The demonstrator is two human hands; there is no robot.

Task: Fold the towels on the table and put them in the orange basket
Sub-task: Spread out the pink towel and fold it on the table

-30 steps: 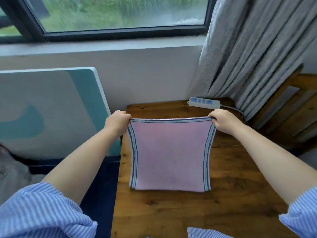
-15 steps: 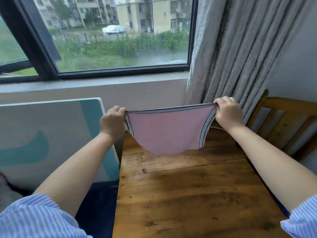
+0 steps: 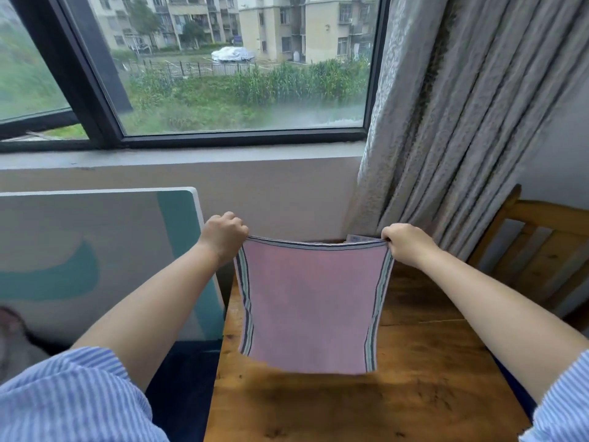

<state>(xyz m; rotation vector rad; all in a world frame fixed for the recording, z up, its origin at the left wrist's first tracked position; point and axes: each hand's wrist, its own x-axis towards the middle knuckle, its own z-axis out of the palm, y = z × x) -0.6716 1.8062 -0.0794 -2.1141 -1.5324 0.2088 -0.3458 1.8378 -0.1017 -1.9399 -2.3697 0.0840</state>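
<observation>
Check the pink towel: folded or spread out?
Spread, as far as visible: the pink towel hangs flat, top corners gripped by the left hand and right hand.

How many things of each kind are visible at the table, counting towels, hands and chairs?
Pink towel, held up by its top corners: 1
Hands, left hand and right hand: 2
Wooden chair: 1
Total: 4

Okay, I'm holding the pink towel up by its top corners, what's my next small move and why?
Probably lower it flat onto the wooden table. The left hand and right hand each pinch a top corner of the pink towel, which hangs spread open above the wood, so laying it down sets up the first fold.
</observation>
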